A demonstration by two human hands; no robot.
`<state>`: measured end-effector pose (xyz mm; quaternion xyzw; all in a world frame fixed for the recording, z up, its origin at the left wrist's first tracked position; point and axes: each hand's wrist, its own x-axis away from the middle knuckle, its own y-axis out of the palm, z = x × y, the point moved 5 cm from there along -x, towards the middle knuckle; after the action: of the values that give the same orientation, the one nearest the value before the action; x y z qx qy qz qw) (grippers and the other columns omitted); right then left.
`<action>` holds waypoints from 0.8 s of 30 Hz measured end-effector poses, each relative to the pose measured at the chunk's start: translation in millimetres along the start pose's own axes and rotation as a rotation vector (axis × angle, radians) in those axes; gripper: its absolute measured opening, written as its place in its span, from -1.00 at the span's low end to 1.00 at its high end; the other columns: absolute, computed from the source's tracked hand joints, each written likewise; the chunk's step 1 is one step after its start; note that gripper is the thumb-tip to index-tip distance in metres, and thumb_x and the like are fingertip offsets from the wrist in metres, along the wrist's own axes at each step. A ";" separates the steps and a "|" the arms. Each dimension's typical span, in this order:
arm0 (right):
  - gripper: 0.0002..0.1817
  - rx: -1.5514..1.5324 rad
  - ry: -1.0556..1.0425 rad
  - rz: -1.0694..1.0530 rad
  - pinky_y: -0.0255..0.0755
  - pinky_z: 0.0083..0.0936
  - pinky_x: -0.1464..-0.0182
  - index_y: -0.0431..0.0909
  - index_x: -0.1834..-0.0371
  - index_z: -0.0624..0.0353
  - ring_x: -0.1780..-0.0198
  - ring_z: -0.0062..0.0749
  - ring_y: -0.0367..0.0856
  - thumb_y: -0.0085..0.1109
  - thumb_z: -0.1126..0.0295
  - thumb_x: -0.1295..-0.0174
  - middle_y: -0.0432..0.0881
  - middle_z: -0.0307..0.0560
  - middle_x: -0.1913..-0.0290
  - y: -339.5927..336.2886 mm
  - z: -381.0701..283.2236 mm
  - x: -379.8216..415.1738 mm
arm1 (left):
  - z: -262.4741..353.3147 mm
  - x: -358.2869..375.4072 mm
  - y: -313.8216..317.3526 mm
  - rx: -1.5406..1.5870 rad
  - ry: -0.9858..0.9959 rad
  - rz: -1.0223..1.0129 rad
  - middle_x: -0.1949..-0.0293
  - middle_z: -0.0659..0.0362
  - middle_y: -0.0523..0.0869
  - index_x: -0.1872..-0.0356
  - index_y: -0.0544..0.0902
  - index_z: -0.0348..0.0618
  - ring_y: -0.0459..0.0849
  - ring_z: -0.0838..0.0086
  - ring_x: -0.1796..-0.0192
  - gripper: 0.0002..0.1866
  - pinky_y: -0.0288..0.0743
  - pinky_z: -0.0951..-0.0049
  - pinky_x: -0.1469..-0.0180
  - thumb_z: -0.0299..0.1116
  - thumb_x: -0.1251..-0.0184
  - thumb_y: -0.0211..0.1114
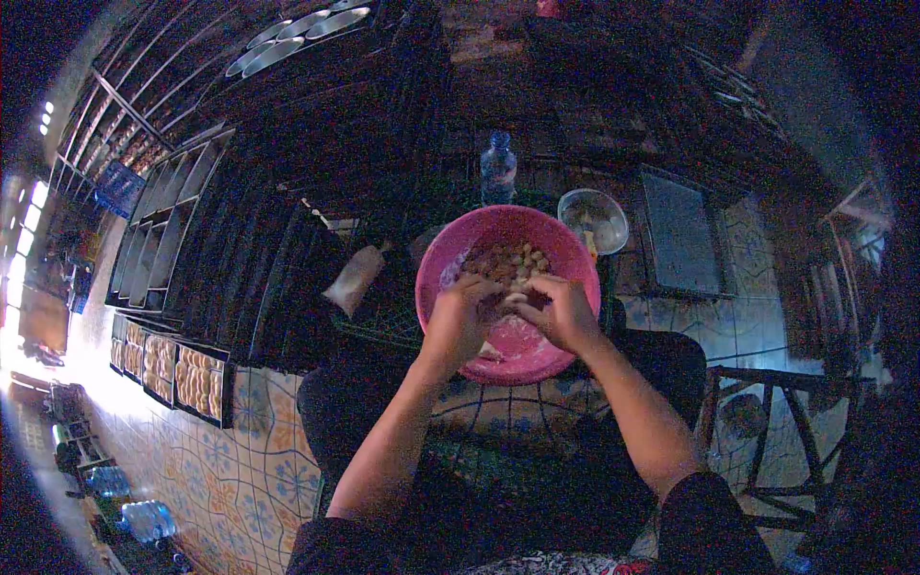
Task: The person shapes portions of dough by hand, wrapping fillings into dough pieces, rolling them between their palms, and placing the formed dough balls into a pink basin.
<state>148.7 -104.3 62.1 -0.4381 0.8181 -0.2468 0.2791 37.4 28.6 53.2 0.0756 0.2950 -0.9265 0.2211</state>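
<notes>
Nearest the camera, at the lower edge, lie a patterned cloth [561, 563] and the person's dark sleeves [714, 527], from which both bare forearms reach forward to a pink bowl [431, 278]. The left hand [463, 311] and the right hand [567, 311] are both inside the bowl's outline, over its middle, with fingers bent inward and fingertips close together. The grain and dim light blur the gap between them, so I cannot tell whether either hand pinches a piece there or the fingers merely press together.

The small pale balls [527, 259] lie in the bowl just beyond the fingertips, clustered toward the far wall and mostly on the right hand's side; darker brown pieces [487, 265] lie beside them, nearer the left hand. On the near side of the hands, a whitish dusting [517, 335] covers part of the bowl's floor.

Past the bowl's far rim stands a clear bottle [498, 171]. A metal bowl [609, 216] sits just beyond the rim to the right, and a filled plastic bag [357, 280] lies to the left, apart from the rim.
</notes>
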 end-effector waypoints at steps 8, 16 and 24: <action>-0.37 -1.528 0.534 -0.163 0.64 -0.28 -0.10 0.28 -0.47 0.23 0.04 -0.33 0.73 -0.19 -0.07 -0.60 0.71 0.13 -0.04 6.8 9.6 -3.3 | -27.4 3.0 -8.6 0.540 -0.543 0.023 0.35 0.19 0.72 0.05 0.73 -0.35 0.64 0.62 0.36 -0.74 0.51 0.53 0.28 -0.31 -0.50 0.29; -0.58 -1.193 0.456 -0.004 0.60 -0.40 -0.09 0.56 -0.22 0.21 0.06 -0.44 0.71 0.05 0.11 -0.55 0.74 -0.10 0.03 18.9 37.9 -1.9 | -8.0 -2.5 -7.8 0.156 -0.334 -0.004 0.26 0.16 0.76 0.09 0.74 -0.34 0.67 0.48 0.21 -0.74 0.54 0.41 0.09 -0.30 -0.48 0.30; -0.78 -0.590 0.375 -0.101 0.55 -0.53 -0.06 0.67 -0.06 0.19 0.06 -0.60 0.66 0.27 0.41 -0.41 0.72 -0.23 0.06 18.7 40.1 0.1 | -18.5 -1.6 5.4 0.308 -0.437 -0.124 0.20 0.08 0.81 0.02 0.74 -0.30 0.70 0.48 0.16 -0.74 0.57 0.36 0.04 -0.30 -0.49 0.31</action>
<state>164.8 -101.5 20.9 -0.4869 0.8684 -0.0895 -0.0272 41.5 36.0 35.8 -0.1119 0.0999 -0.9665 0.2081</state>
